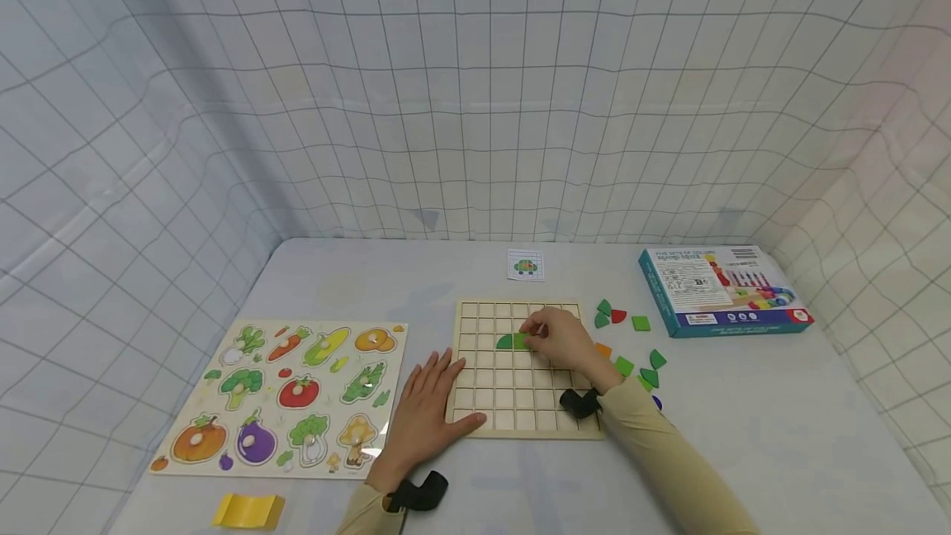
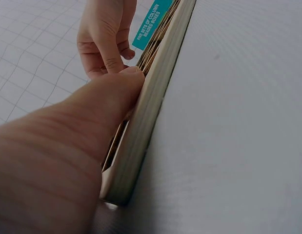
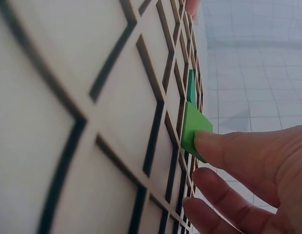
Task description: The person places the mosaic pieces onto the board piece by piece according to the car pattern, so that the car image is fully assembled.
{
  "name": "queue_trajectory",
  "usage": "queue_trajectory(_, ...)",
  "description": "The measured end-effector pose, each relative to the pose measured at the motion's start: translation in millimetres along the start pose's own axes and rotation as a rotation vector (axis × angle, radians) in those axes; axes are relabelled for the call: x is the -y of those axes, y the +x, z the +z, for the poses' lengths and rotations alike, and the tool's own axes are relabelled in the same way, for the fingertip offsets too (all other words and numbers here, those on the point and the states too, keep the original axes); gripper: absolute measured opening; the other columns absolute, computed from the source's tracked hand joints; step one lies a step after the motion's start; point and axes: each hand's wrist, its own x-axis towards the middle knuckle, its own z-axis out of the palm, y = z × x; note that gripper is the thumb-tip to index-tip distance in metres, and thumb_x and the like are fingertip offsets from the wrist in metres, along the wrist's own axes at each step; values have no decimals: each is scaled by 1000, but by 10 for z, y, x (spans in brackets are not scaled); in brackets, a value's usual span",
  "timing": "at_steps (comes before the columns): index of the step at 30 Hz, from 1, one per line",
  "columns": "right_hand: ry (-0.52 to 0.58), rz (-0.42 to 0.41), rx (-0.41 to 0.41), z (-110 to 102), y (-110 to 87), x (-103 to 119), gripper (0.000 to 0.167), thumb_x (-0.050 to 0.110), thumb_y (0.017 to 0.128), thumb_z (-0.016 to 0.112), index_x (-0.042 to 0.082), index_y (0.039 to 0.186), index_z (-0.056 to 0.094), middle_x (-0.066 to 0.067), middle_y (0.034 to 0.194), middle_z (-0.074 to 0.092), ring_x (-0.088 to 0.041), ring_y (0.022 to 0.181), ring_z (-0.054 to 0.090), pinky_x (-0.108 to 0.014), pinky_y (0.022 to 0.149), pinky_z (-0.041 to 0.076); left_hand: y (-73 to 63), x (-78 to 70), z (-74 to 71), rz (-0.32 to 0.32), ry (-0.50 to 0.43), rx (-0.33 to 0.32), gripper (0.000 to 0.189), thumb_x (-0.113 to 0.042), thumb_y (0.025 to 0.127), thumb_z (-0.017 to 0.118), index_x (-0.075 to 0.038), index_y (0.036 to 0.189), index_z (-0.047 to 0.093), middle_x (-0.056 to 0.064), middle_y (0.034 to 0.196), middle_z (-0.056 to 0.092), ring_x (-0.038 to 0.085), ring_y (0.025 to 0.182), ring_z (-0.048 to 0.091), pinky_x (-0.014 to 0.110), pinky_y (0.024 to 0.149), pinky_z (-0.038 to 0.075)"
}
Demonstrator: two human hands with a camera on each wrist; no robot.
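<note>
A wooden grid board [image 1: 475,390] lies flat on the table. Over its upper middle, my right hand [image 1: 560,339] pinches a light green square tile [image 1: 520,342] at one of the cells. In the right wrist view the thumb lies on that green tile [image 3: 191,127], which stands a little tilted against the grid ridges. Just left of it, a dark green quarter-round tile [image 1: 505,342] sits in a cell. My left hand [image 1: 431,411] rests at the board's left edge with fingers extended, its thumb on the lower-left rim, also visible in the left wrist view.
Loose tiles lie right of the board: several green ones, a red piece [image 1: 618,316] and an orange one [image 1: 603,349]. Behind the board is a pattern card [image 1: 526,266]. A boxed set [image 1: 728,291] lies back right, a vegetable puzzle [image 1: 282,419] left, a yellow block [image 1: 248,512] front left.
</note>
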Motion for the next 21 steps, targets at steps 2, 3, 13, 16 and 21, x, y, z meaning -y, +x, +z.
queue_trajectory(2, -14, -1, 0, 4, 3, -6, 7, 12, 82, 74, 15, 88, 74, 7, 80, 58, -11, 69, 50, -29, 60, 43, -2, 0, 3, 3, 2, -6, 85, -64, 81, 60, -11, 144, 40, 11, 152, 29, 29, 141, 19, 44, 112, 11)
queue_trajectory(3, -20, -2, 0, 7, 4, -8, 8, 12, 82, 74, 15, 89, 74, 7, 80, 57, -11, 69, 49, -29, 60, 43, -4, 4, 6, 2, 2, -5, 85, -64, 81, 60, -11, 145, 40, 11, 152, 29, 28, 141, 19, 44, 112, 11)
queue_trajectory(13, -63, -40, -13, 17, -8, -15, 10, 13, 82, 75, 13, 92, 76, 5, 81, 57, -13, 76, 49, -31, 65, 43, 0, 19, 16, -8, 10, 16, 86, -65, 81, 59, -13, 146, 38, 9, 153, 27, 25, 142, 15, 40, 113, 7)
queue_trajectory(16, -74, -48, -26, 7, -20, -4, 9, 14, 81, 76, 13, 90, 76, 5, 81, 58, -14, 77, 49, -31, 65, 43, 1, 21, 17, -9, 14, 19, 86, -65, 81, 59, -13, 146, 37, 9, 153, 26, 25, 142, 15, 40, 113, 7)
queue_trajectory(21, -91, -56, -25, -13, -45, 8, 10, 14, 81, 76, 12, 91, 77, 4, 84, 60, -15, 79, 50, -30, 64, 42, 0, 21, 14, -9, 10, 21, 86, -65, 81, 59, -13, 146, 37, 9, 153, 27, 25, 142, 15, 40, 113, 7)
